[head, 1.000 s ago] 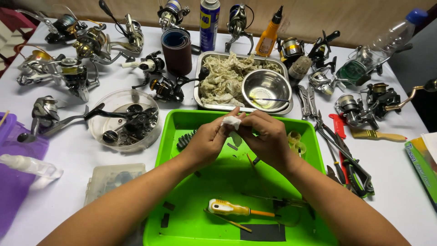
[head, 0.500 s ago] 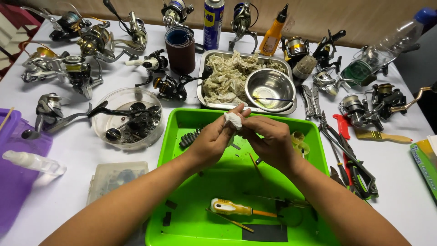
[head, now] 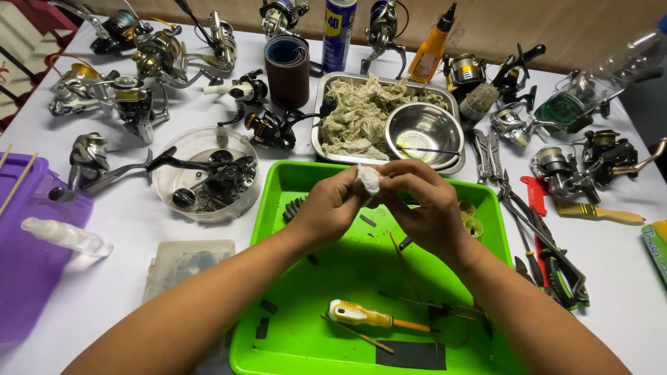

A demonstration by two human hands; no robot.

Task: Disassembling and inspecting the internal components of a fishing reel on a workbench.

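Observation:
My left hand (head: 332, 205) and my right hand (head: 422, 201) meet above the far half of a bright green tray (head: 278, 326). Both pinch a small wad of white cloth (head: 368, 179) between the fingertips; whatever may be wrapped inside it is hidden. In the tray below lie a yellow-handled screwdriver (head: 368, 317), a thin stick (head: 356, 333), a black gear (head: 294, 207), a dark flat strip (head: 411, 355) and small dark parts.
Behind the tray stands a steel pan of rags (head: 361, 118) with a steel bowl (head: 424, 130). A clear round dish of reel parts (head: 206, 173) sits left. Several fishing reels (head: 132, 90) ring the table, pliers (head: 549, 243) lie right, a purple box (head: 28, 250) left.
Both hands stay together on the white cloth above the tray, working it slightly between the fingers. The view has shifted a little; nothing else moved.

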